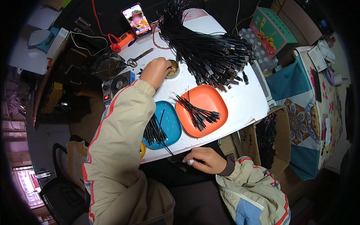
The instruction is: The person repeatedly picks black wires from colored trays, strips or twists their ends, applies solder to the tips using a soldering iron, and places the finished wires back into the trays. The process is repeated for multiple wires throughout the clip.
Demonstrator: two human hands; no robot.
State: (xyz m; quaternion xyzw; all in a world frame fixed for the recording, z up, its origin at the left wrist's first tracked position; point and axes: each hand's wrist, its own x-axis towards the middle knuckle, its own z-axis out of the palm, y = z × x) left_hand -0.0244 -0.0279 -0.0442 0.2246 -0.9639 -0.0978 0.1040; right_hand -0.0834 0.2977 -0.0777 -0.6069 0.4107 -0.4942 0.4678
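My left hand (155, 72) reaches over the table to a small round tin (174, 75) with brownish stuff inside. Its fingers are curled together at the tin's mouth, and their tips are hidden. Below the table's front edge, my right hand (208, 159) is closed around a small white crumpled piece (190, 162). Between the hands, an orange tray (215, 98) holds short black cables (198, 112) with metal plugs and bare wire ends. Beside it a blue tray (173, 129), partly behind my left sleeve, contains more black cable pieces (153, 131).
A big bundle of black cables (210, 48) covers the table's far side. Left of it are a propped phone (136, 19), an orange device (126, 38), a wrench-like tool (141, 56) and a fan (108, 66). A cardboard box (283, 138) of cables stands at right.
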